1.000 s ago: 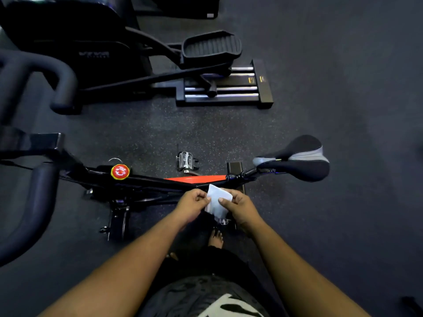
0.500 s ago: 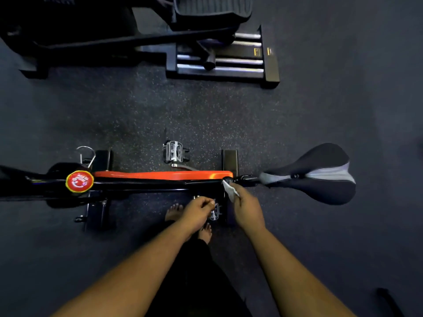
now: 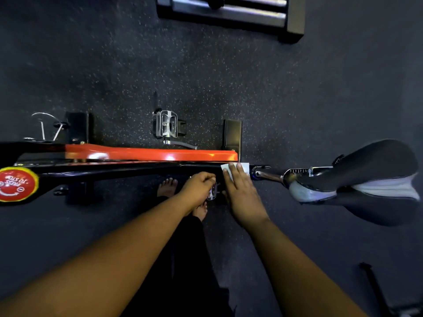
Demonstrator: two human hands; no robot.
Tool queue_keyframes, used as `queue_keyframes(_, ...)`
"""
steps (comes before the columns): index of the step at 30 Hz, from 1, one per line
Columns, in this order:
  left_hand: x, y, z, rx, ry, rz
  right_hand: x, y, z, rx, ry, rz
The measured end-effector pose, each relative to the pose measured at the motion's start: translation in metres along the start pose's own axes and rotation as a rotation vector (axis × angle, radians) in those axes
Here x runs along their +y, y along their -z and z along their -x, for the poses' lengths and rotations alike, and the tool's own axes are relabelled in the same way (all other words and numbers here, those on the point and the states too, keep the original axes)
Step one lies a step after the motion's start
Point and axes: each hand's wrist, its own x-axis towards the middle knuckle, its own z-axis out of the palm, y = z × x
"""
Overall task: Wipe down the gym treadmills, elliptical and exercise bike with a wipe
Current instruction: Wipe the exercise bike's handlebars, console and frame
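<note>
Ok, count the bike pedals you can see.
2. One pedal sits on the far side of the orange frame, over the floor. The other pedal is on the near side, mostly hidden behind the left hand.

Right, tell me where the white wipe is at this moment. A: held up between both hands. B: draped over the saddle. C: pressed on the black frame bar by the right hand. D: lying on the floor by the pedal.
C: the right hand lays straight fingers over the wipe on the black frame bar, just short of the saddle.
</note>
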Motion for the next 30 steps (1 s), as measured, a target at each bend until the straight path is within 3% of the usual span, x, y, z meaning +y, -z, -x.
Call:
queue_keyframes(5, -0.007, -0.002, -0.01, -0.022, 0.031, 0.014, 0.01, 0.0, -0.002, 0.059, 0.106, 0.176)
queue_keyframes(12, -0.017, 0.002, -0.017, -0.015, 0.076, 0.061, -0.014, 0.021, -0.056, -0.18, 0.083, 0.427)
queue_keyframes(17, -0.021, -0.002, -0.008, -0.015, 0.042, 0.041, 0.004, 0.01, -0.004, -0.001, 0.161, 0.314)
queue_keyframes(22, -0.018, -0.011, -0.014, -0.03, 0.036, 0.081, 0.008, 0.008, -0.007, 0.021, 0.106, 0.107)
queue_keyframes(26, -0.011, -0.016, -0.017, -0.01, 0.029, 0.087, 0.004, 0.0, -0.041, 0.066, 0.007, 0.171)
queue_keyframes(30, -0.013, -0.016, -0.017, -0.009, 0.029, 0.069, 0.0, -0.001, -0.019, 0.076, 0.095, 0.254)
